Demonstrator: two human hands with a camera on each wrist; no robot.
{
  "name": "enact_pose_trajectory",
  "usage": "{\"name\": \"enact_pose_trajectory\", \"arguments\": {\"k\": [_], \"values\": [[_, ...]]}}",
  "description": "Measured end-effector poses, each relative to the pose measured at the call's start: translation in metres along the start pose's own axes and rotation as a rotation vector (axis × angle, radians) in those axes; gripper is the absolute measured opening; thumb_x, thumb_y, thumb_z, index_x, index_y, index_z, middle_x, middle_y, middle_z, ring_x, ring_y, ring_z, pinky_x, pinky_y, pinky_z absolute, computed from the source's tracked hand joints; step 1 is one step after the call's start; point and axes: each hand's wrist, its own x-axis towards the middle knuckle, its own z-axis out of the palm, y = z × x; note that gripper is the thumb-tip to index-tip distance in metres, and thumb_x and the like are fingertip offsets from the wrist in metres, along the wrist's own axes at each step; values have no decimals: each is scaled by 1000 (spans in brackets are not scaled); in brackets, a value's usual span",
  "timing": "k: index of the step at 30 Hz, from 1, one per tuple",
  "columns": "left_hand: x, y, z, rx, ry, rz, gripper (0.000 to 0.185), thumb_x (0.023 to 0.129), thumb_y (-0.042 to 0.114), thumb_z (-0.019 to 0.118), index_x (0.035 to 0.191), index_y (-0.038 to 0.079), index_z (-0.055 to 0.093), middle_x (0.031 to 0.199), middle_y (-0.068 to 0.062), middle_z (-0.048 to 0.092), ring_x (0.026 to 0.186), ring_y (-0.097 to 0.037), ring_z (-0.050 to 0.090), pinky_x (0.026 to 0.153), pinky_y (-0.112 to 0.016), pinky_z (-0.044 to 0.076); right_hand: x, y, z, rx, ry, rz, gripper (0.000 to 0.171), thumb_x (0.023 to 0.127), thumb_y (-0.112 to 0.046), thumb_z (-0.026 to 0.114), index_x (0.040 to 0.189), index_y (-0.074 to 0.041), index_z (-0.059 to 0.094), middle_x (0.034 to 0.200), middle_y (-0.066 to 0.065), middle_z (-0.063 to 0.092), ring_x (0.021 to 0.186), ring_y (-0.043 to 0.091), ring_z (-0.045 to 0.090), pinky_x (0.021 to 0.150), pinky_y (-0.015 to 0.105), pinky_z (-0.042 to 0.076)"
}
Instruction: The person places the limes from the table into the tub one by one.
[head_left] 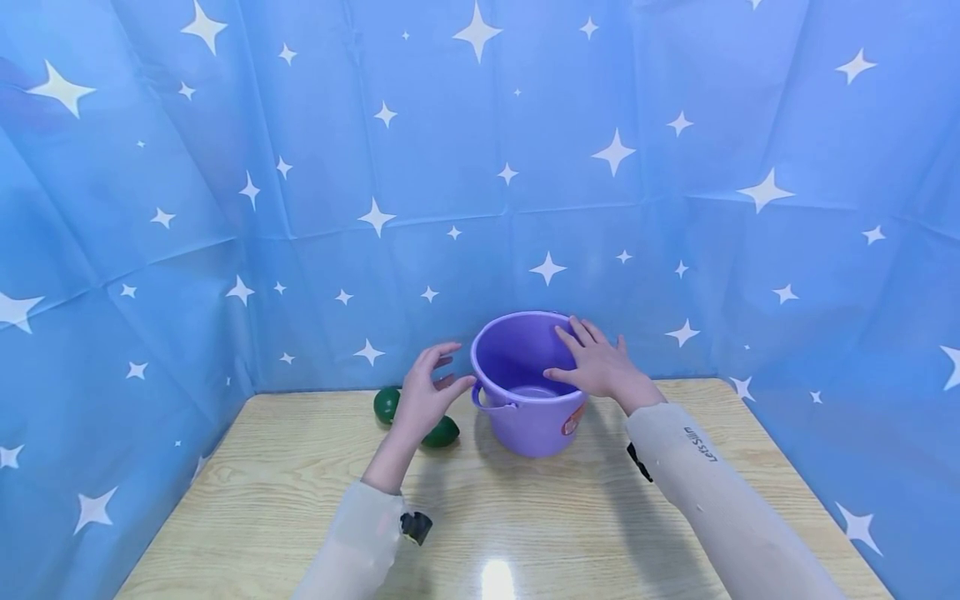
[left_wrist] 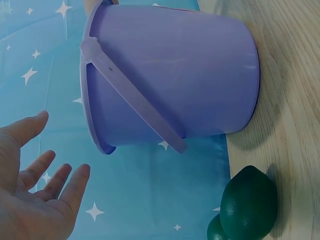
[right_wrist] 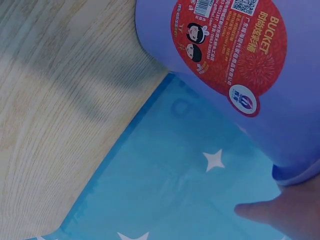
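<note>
Standing upright, the purple bucket (head_left: 525,427) appears positioned; both green fruits (head_left: 441,432) lie outside. Left hand (head_left: 423,398), right hand (head_left: 604,368): fingers apart.

the purple bucket (head_left: 525,425) bears a red label (right_wrist: 227,50) at right reading "bucket", with chinese characters (right_wrist: 262,35), barcode (right_wrist: 203,7) and qr code (right_wrist: 245,5); the right sleeve (head_left: 712,492) reads "let's slim".

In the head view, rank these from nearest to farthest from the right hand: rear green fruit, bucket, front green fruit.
1. Bucket: nearest, with the right hand at its rim.
2. Front green fruit: left of the bucket.
3. Rear green fruit: farther left, partly hidden by the left hand.
</note>
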Motion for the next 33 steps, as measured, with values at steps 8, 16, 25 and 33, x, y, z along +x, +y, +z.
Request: {"name": "enact_pose_trajectory", "arguments": {"k": [8, 16, 25, 33], "values": [[-2, -4, -2, 18, -7, -6, 52, 88, 15, 76, 136, 11, 57, 144, -13, 53, 133, -35, 54, 107, -50, 49, 4, 5, 4, -5, -15, 5, 91, 92, -64, 54, 160, -15, 19, 168, 18, 6, 154, 42, 5, 112, 81, 4], [-5, -7, -6, 59, -26, -7, 55, 90, 23, 75, 139, 13, 55, 146, -11, 54, 137, -33, 51, 113, -51, 43, 6, 8, 6, 8, -23, 9, 91, 92, -62, 55, 160, -15, 18, 168, 18, 5, 155, 42, 3, 112, 81, 1], [-8, -13, -11, 119, -34, 12, 54, 90, 26, 75, 140, 14, 56, 149, -9, 53, 140, -33, 47, 116, -51, 40, 1, 3, 2, 6, -4, 0, 88, 93, -58, 56, 159, -12, 23, 167, 20, 9, 153, 44, 8, 111, 82, 5], [-11, -18, -14, 168, -35, -1, 56, 89, 28, 76, 140, 16, 57, 151, -7, 51, 140, -33, 47, 116, -56, 38, 0, 1, 1, -3, -1, -2, 93, 91, -67, 53, 159, -12, 22, 167, 20, 10, 153, 44, 8, 111, 82, 7]]}}
